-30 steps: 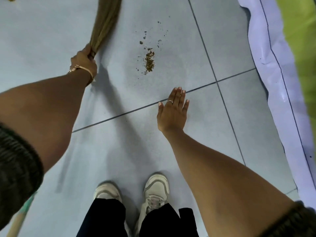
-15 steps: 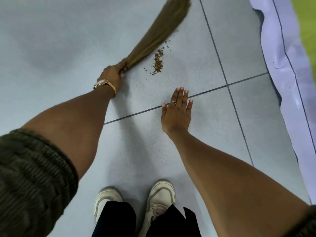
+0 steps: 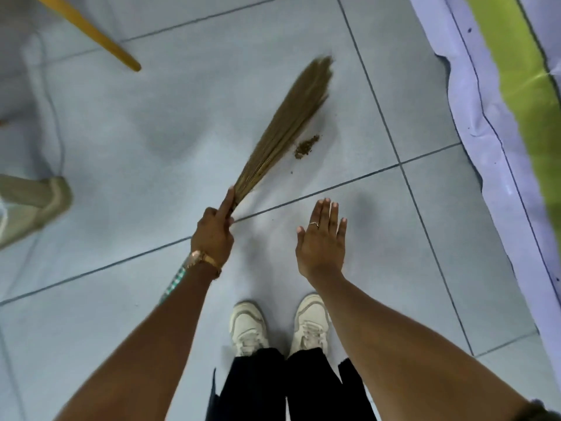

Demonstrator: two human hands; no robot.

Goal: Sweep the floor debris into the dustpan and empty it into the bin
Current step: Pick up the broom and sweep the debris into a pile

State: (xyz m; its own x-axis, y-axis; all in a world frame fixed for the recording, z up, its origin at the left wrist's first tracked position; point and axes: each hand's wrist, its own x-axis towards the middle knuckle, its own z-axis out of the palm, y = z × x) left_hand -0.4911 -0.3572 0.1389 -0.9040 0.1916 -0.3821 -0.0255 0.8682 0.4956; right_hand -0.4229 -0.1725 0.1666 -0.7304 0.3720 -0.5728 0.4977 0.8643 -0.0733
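Left fingers (image 3: 226, 202): wrapping closed around the bound neck of the broom, index finger lying straight along the bundle.
Left hand (image 3: 212, 235): gripping the broom just below its bristles, knuckles facing up, gold watch (image 3: 200, 259) sitting at the wrist.
Right fingers (image 3: 326, 214): stretching flat and close together, holding nothing, ring (image 3: 314, 223) showing on one of them.
Right hand (image 3: 321, 244): hovering open, palm down, over the tile just right of the left hand and apart from it.
Broom (image 3: 288, 126): slanting up and right from the left hand, bristles fanning out, tip blurring near a grout line.
Green checked handle (image 3: 173, 284): peeking out under the left forearm, running down-left behind the wrist.
Floor debris (image 3: 305, 146): lying in a small brown heap on the tile, just beside the right edge of the bristles, a few loose crumbs sitting a little lower left of it.
Floor (image 3: 151, 132): showing pale grey tiles crossed by dark grout lines.
Shoes (image 3: 249, 328): standing side by side below the hands, pale, dark trouser legs (image 3: 291, 387) covering the heels.
Yellow stick (image 3: 91, 30): slanting down into the upper left corner, well apart from the broom.
Beige object (image 3: 33, 205): sitting blurred at the left edge, kind not telling.
White sheet (image 3: 473, 101): lying along the right side, green surface (image 3: 522, 71) showing beyond it.
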